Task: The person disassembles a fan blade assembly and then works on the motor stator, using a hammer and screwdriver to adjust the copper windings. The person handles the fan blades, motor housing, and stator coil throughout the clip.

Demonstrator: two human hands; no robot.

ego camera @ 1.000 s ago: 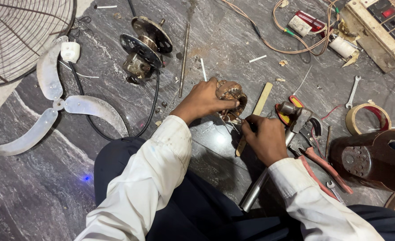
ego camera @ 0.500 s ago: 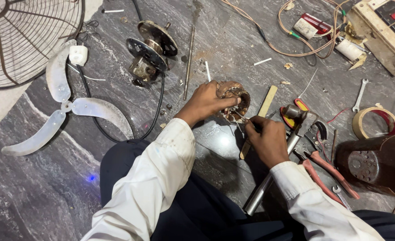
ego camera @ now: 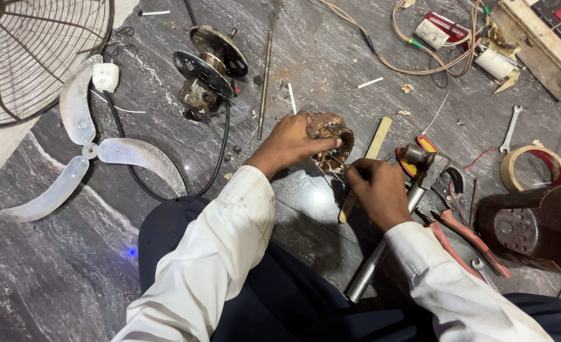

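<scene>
I see my left hand (ego camera: 293, 140) clamping the copper-wound motor stator (ego camera: 332, 138) at frame centre; my right hand (ego camera: 377, 189) pinches something thin at its lower edge (cannot identify it). Likely heavy, rigid core; fragile windings, so grip the iron rim.
</scene>
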